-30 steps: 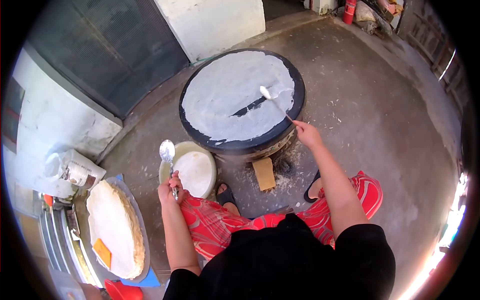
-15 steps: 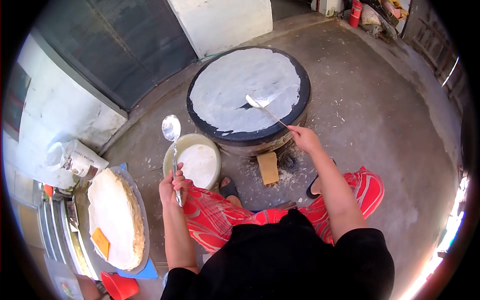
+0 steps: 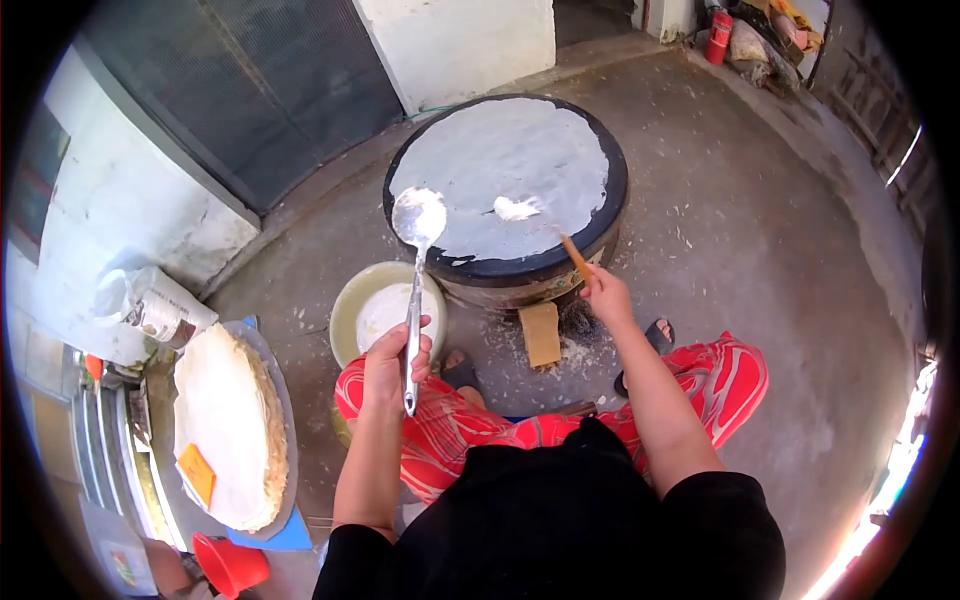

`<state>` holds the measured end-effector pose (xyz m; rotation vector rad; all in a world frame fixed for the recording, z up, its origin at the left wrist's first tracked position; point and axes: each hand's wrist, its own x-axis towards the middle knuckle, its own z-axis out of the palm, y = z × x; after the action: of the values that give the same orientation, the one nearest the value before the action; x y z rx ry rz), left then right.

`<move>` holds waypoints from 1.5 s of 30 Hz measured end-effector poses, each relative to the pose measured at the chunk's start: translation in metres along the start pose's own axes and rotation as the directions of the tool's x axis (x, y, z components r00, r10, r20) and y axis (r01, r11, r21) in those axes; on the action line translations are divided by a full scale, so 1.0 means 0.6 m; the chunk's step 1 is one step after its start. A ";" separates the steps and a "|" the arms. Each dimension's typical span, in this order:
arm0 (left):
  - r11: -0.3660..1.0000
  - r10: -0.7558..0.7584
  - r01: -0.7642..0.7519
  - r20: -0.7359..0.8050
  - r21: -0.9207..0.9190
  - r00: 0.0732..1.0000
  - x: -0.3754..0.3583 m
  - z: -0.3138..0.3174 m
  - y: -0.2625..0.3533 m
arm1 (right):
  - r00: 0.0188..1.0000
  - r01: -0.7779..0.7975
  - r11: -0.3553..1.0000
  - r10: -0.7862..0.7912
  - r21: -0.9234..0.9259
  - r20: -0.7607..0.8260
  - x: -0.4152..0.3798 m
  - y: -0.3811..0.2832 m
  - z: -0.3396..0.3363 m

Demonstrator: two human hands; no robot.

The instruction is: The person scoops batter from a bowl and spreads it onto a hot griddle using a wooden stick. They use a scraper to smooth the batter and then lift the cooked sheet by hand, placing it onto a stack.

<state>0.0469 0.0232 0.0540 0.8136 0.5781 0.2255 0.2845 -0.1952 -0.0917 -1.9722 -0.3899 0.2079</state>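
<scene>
My left hand [image 3: 392,360] is wrapped round the handle of a metal ladle [image 3: 416,290], whose bowl is coated in white batter and overlaps the griddle's near left edge in this view. In my right hand [image 3: 608,298] is a wooden-handled spreader [image 3: 577,259]; its far end is blurred, with a white lump of batter [image 3: 516,208] there. Under it, a thin pale sheet of batter [image 3: 500,150] covers most of the round black griddle [image 3: 618,195]. A pale basin [image 3: 341,322] of white batter stands below the ladle, partly hidden by my left knee.
To my left, a stack of thin round pancakes [image 3: 225,420] lies on a grey board, an orange scraper [image 3: 197,474] on top. Near it are a red bucket [image 3: 232,563] and a white sack [image 3: 160,308]. A tan block [image 3: 540,335] sits before the griddle; a fire extinguisher [image 3: 718,38] stands far right.
My left hand has moved right and up, bringing the ladle from over the basin to the griddle's edge. My right hand has shifted slightly, and the spreader's handle has turned more upright.
</scene>
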 end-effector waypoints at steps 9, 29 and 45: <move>0.940 0.005 0.024 -0.085 0.339 0.996 0.088 0.033 -0.050 | 0.995 -0.038 0.997 0.032 0.068 0.092 -0.033 -0.057 0.057; 0.345 -0.073 0.553 0.566 -0.758 0.821 0.116 0.051 0.017 | 0.970 0.023 0.998 -0.035 -0.053 -0.240 0.005 -0.018 0.077; 0.810 -0.273 0.108 -0.207 -0.577 0.939 0.000 -0.285 0.074 | 0.964 -0.268 0.889 0.244 0.371 0.109 0.025 -0.016 -0.038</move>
<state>-0.0484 0.1588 -0.0064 0.1419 0.8088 0.3075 0.3040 -0.2055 -0.0731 -1.6249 -0.1102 0.4775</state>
